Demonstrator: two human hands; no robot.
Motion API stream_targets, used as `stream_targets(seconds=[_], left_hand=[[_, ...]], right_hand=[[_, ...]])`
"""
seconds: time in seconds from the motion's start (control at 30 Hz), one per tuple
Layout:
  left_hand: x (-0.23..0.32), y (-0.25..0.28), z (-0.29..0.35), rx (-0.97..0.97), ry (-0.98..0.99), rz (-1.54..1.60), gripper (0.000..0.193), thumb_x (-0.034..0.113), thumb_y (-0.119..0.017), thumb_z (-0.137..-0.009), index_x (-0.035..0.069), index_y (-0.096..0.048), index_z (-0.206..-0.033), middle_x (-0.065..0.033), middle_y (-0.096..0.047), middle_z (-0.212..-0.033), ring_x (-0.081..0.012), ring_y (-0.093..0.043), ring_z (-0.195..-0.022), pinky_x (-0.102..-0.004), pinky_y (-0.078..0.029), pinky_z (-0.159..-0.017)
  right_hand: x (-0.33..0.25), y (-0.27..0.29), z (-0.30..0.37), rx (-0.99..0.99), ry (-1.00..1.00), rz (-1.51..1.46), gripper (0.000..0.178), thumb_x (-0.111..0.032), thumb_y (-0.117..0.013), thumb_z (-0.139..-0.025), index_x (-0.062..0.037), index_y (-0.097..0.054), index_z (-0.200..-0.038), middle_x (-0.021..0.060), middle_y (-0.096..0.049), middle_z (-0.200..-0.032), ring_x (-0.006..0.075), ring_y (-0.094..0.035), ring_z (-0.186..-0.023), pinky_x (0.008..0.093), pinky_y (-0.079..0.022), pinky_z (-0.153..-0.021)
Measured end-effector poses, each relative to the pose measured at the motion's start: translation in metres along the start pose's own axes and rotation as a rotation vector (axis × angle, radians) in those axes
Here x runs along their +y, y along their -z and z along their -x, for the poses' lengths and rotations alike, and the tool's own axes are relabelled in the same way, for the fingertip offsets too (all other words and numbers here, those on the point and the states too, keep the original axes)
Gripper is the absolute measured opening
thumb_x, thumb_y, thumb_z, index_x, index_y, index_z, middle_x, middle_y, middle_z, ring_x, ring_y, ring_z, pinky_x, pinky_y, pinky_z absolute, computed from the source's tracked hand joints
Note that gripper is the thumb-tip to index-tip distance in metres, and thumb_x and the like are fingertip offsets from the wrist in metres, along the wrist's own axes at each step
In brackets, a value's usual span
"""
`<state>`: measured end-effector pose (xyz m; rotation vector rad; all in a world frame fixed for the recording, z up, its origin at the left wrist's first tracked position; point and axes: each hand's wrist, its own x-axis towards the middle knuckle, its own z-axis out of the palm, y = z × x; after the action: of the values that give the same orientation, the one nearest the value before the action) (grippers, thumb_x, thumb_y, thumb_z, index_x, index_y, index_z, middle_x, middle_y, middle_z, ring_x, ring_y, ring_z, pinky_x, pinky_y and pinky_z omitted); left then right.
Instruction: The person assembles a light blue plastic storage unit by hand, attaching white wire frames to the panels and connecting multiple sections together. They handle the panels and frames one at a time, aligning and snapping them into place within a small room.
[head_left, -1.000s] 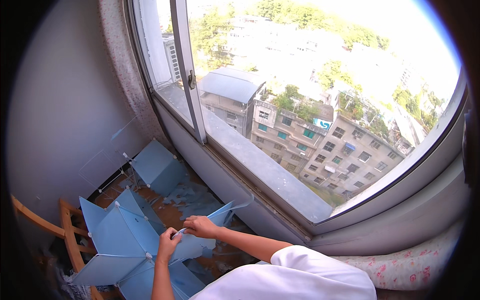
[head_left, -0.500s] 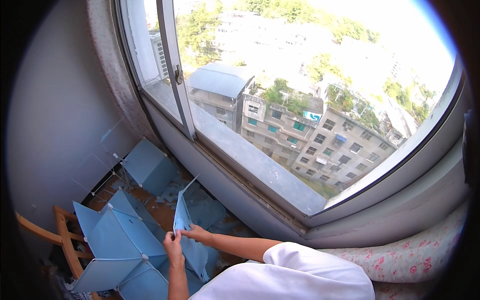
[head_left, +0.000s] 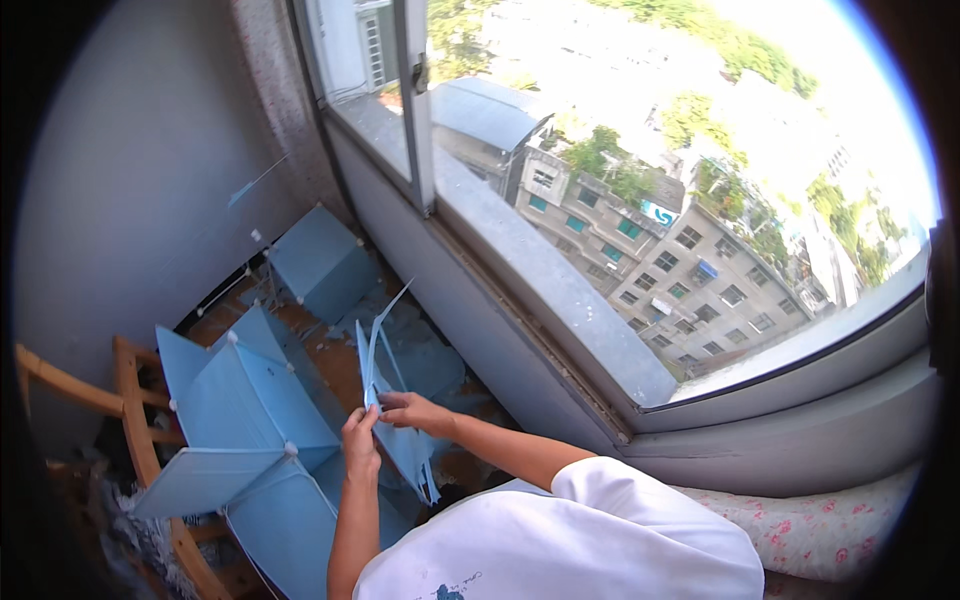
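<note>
Both of my hands grip a thin blue panel [head_left: 406, 455] with torn, ragged edges, standing on edge before me. My left hand [head_left: 360, 438] pinches its near side. Beside it, almost touching, my right hand [head_left: 415, 412] has its fingers closed on the same panel. Above the hands, the panel splits into narrow strips that spread apart, one pointing up toward the window. Directly left stands a structure of blue panels [head_left: 262, 375] joined by white connectors. My right fingertips are partly hidden.
A blue box-shaped unit [head_left: 315, 262] sits in the far corner, with torn blue scraps [head_left: 425, 350] on the floor near it. A wooden chair frame [head_left: 135, 405] stands at left. The large window and its sill [head_left: 560, 285] run along the right, above floral fabric [head_left: 820, 525].
The view has shifted, so the scene sits further right and higher. At the panel's top, the strips now spread further apart. Both hands still hold the panel.
</note>
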<state>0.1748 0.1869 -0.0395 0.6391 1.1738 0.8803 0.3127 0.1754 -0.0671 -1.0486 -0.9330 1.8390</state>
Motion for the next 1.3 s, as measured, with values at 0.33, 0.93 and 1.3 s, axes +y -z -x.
stream_targets(seconds=[0.33, 0.93, 1.3], left_hand=[[-0.009, -0.005, 0.0, 0.011, -0.157, -0.331, 0.02, 0.017, -0.062, -0.08, -0.002, -0.059, -0.073, -0.0017, -0.053, -0.066, -0.0077, -0.046, -0.063, -0.0257, -0.038, -0.055], [-0.032, -0.01, -0.012, 0.251, -0.334, -0.875, 0.027, 0.023, -0.051, -0.082, -0.003, -0.057, -0.085, -0.0221, -0.06, -0.089, -0.0366, -0.058, -0.083, -0.0442, -0.046, -0.074], [-0.028, -0.009, -0.002, 0.33, -0.529, -0.93, 0.014, 0.013, -0.055, -0.078, -0.001, -0.054, -0.079, -0.0148, -0.055, -0.084, -0.0329, -0.057, -0.078, -0.0408, -0.047, -0.066]], right_hand=[[0.014, 0.012, 0.007, 0.034, 0.015, 0.151, 0.046, -0.02, -0.055, -0.086, 0.0017, -0.042, -0.125, 0.0068, -0.055, -0.11, 0.0121, -0.051, -0.095, 0.0256, -0.042, -0.082], [-0.017, -0.001, 0.007, -0.061, -0.123, 0.172, 0.035, -0.013, -0.054, -0.082, 0.0019, -0.052, -0.113, 0.008, -0.06, -0.099, 0.0155, -0.06, -0.088, 0.0275, -0.049, -0.077], [-0.003, -0.007, 0.001, 0.005, -0.056, 0.319, 0.03, -0.028, -0.054, -0.085, -0.0031, -0.056, -0.102, 0.0031, -0.06, -0.086, 0.0114, -0.06, -0.074, 0.0257, -0.051, -0.063]])
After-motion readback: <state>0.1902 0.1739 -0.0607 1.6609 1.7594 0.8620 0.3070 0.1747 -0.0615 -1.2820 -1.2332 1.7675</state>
